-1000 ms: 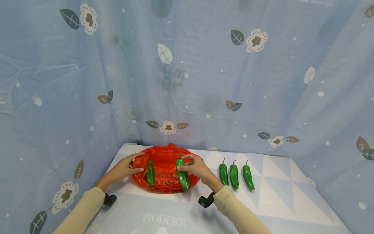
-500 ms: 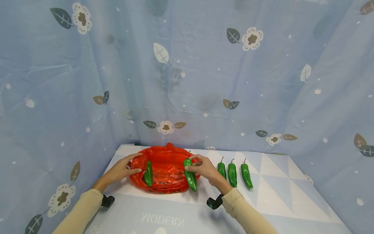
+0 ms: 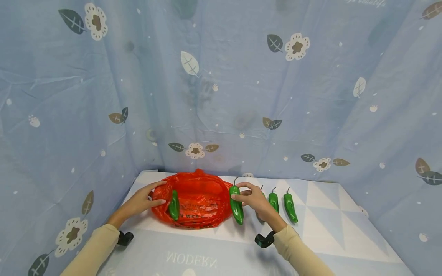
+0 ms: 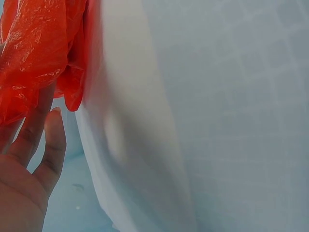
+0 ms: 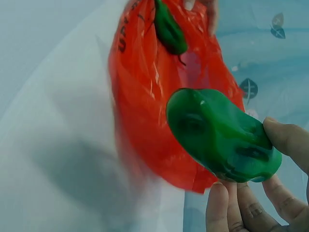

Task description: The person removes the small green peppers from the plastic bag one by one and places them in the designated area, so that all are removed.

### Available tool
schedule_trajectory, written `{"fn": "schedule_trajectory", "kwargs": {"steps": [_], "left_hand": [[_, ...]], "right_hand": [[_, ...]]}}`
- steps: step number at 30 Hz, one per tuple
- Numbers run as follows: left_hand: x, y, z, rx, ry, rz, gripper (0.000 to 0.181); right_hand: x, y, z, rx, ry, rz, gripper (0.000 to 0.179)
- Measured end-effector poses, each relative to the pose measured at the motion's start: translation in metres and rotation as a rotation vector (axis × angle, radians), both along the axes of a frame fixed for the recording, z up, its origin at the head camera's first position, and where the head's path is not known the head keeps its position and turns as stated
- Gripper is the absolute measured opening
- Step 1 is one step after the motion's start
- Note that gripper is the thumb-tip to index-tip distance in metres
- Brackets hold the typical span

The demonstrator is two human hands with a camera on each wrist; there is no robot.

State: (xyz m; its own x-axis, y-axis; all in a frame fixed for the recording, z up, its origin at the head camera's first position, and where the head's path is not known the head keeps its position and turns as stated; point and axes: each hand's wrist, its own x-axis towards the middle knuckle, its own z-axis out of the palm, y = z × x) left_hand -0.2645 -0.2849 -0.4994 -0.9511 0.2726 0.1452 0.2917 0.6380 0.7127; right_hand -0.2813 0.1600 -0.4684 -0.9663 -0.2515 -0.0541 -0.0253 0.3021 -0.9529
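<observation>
Right hand point(image 3: 253, 197): one, thumb and fingers pinching a green pepper. You hold it by its upper part, just beside the right edge of the bag.

Held pepper point(image 3: 236, 207): one, glossy, dark stem uppermost, body leaning slightly, lower end towards you. Whether it touches the bag, you cannot tell from these views.

Left hand point(image 3: 139, 200): one, thumb set apart from the fingers, gripping the left side of the bag. Your left wrist view shows red plastic covering part of the fingers.

Red bag point(image 3: 211, 219): one, thin crinkled plastic, dark printing on the side nearest you, mouth wide, set between your two hands.

Second pepper point(image 3: 174, 207): one, green, lying in the left part of the bag, near your left thumb.

Row of peppers point(image 3: 272, 200): three, green, side by side to the right of the bag, stems pointing away from you; the leftmost is partly hidden behind your right hand.

Table point(image 3: 324, 222): one, covering of pale blue and white with triangles, the word "MODERN" inverted near you.

Sleeves point(image 3: 300, 249): two, cream.

Wrist devices point(image 3: 264, 240): two, black, one below each wrist.

Curtain point(image 3: 241, 76): blue, flowers and leaves, hanging behind the table and on both sides.
</observation>
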Motion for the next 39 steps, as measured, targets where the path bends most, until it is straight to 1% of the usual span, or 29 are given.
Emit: {"fn": "schedule_trajectory", "kwargs": {"steps": [6, 10, 14, 18, 23, 27, 30, 33, 37, 39], "left_hand": [[0.0, -0.001, 0.0, -0.007, 0.012, -0.004, 0.075], [0.0, -0.001, 0.0, -0.011, 0.013, -0.003, 0.074], [0.0, -0.002, 0.0, -0.012, 0.015, -0.004, 0.074], [0.0, -0.002, 0.0, -0.011, 0.021, -0.005, 0.074], [0.0, -0.003, -0.001, -0.01, 0.008, 0.003, 0.075], [0.0, -0.003, -0.002, -0.007, 0.006, 0.005, 0.075], [0.0, -0.003, -0.002, -0.002, 0.002, 0.007, 0.075], [0.0, -0.003, -0.003, 0.0, -0.004, 0.008, 0.075], [-0.001, -0.003, -0.003, -0.003, -0.001, 0.004, 0.075], [-0.001, -0.003, -0.003, -0.008, 0.003, 0.002, 0.074]], "right_hand": [[-0.002, 0.021, -0.001, 0.02, -0.004, -0.058, 0.053], [-0.003, 0.035, 0.0, 0.005, -0.014, -0.096, 0.054], [-0.004, 0.046, 0.0, 0.015, -0.002, -0.127, 0.054], [-0.003, 0.057, -0.001, 0.031, 0.002, -0.144, 0.053], [-0.002, 0.07, -0.004, 0.028, -0.015, -0.168, 0.057], [-0.001, 0.08, -0.006, 0.042, -0.01, -0.192, 0.059], [0.001, 0.088, -0.007, 0.045, 0.0, -0.193, 0.061], [0.002, 0.096, -0.007, 0.025, -0.002, -0.188, 0.062], [0.003, 0.105, -0.007, 0.02, -0.007, -0.207, 0.065], [0.003, 0.111, -0.007, 0.035, -0.007, -0.22, 0.067]]}}
